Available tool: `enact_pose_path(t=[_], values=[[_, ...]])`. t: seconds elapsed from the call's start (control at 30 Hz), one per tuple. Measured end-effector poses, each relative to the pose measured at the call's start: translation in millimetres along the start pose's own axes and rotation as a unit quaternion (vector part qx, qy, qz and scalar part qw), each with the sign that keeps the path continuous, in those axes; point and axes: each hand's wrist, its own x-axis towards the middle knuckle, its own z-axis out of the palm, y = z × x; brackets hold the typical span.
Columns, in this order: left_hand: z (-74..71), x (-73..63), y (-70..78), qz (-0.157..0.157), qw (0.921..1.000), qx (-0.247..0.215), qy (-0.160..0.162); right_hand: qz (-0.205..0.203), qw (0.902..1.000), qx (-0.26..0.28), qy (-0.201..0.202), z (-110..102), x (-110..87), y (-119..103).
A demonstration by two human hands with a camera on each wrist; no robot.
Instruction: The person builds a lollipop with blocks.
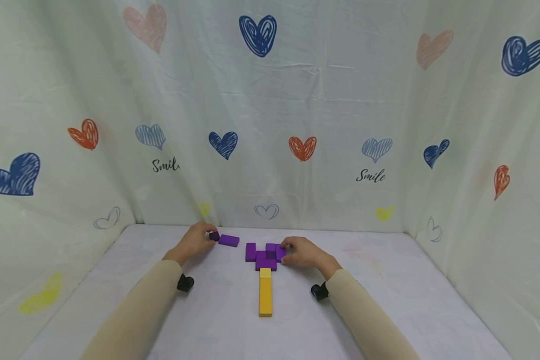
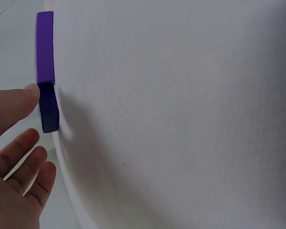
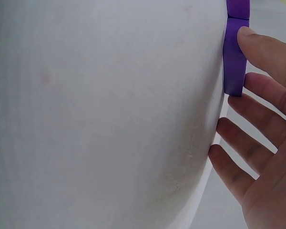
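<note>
Purple blocks [image 1: 264,254] lay in a small cluster near the middle of a white table [image 1: 387,310], toward its far edge, with a long yellow block [image 1: 265,292] lying flat and running from the cluster back toward the person, its far end touching the purple pieces. The right hand [image 1: 303,251] rested at the cluster's right side, thumb and fingertips pinching the rightmost purple block [image 1: 280,252], apparently to steady it or nudge it against its neighbours. In the right wrist view the thumb pressed on that block's side while the other fingers [image 3: 250,157] fanned out loosely below. Off to the left, well apart from the cluster, the left hand [image 1: 193,242] touched a small dark purple block [image 1: 214,236] with its fingertips; whether it actually gripped the piece could not be told. A flat purple block [image 1: 229,240] lay just beside it, touching end to end in the left wrist view. Both arms wore beige sleeves. A pale curtain [image 1: 270,110] printed with hearts enclosed the table on three sides
</note>
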Motion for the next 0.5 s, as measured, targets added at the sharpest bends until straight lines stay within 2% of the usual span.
enact_pose_path(t=[0.17, 0.4, 0.5], values=[[1.9, 3.6, -2.4, -0.037, 0.9990, -0.003, -0.024, 0.004, 1.0000, 0.002, 0.000, -0.8, 0.5, 1.0], [3.9, 6.8, -3.5, -0.041, 0.9986, 0.004, -0.033, 0.001, 1.0000, 0.000, -0.002, -0.3, 2.2, 3.5], [4.8, 8.3, -3.9, -0.053, 0.9980, -0.003, -0.035, 0.000, 1.0000, -0.001, -0.004, -1.2, 1.7, 2.3]])
